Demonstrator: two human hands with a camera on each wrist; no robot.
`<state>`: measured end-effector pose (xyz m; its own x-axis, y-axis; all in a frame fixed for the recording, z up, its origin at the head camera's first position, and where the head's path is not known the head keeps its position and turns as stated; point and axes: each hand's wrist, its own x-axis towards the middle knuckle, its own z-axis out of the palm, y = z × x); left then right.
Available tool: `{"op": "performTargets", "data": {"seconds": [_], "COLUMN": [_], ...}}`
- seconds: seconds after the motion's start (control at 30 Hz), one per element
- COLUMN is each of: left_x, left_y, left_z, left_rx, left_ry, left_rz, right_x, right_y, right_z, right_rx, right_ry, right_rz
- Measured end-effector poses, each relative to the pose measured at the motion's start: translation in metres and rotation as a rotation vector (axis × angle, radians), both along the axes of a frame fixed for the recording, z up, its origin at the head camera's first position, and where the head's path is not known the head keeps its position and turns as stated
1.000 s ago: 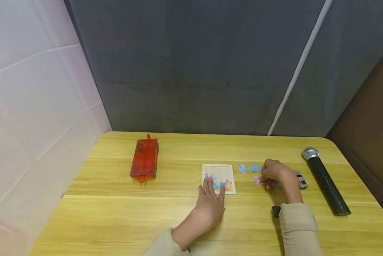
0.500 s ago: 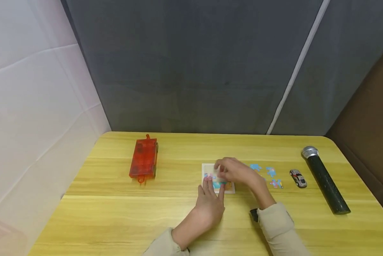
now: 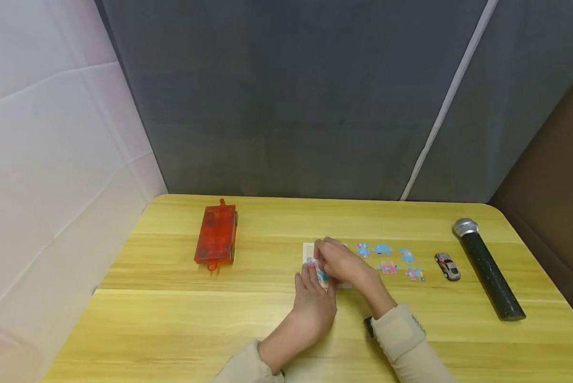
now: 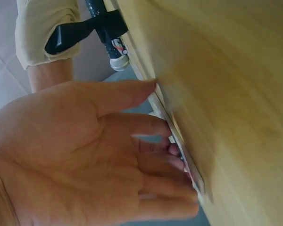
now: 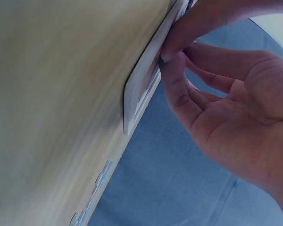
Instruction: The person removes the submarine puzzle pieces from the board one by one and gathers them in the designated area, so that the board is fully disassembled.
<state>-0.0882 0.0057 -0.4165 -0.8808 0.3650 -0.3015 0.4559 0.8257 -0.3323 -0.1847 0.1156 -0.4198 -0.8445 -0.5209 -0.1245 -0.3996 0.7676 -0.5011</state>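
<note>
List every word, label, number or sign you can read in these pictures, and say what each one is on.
No text can be read in any view.
Puzzle tray and loose puzzle pieces: coloured pictures only, too small to tell any lettering.
Toy car: markings too small to read.
Microphone and red case: no label shows.

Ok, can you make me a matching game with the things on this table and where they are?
Things:
1. red case
2. microphone
3. toy car
4. puzzle tray

Places:
A. under both hands
B. far right of the table, lying flat
C. left part of the table, alone
D. between the loose puzzle pieces and the microphone

Pairs: 1-C, 2-B, 3-D, 4-A
</note>
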Motion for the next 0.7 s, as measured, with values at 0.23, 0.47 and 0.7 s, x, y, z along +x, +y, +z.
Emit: {"op": "performTargets", "data": {"seconds": [0.23,0.47,0.7], "left_x": [0.0016,0.0014,0.0016], "left_y": [0.0021,0.0050,0.0038], "left_z": [-0.0013,-0.0028,-0.0049], "left_rx": [-0.062,-0.082,-0.083], "left_ry": [0.011,0.005,0.006], "left_rz": [0.012,0.030,0.006], "right_x": [0.0004,-0.0012,0.0000], "right_y": [-0.0007,0.0014,0.0012], "right_z": [-0.0012,-0.0024,-0.0036], "right_rx": [0.005,-0.018,-0.035], "right_ry": [0.011,0.069,0.091], "right_rz": [-0.015,0.051,0.062]}}
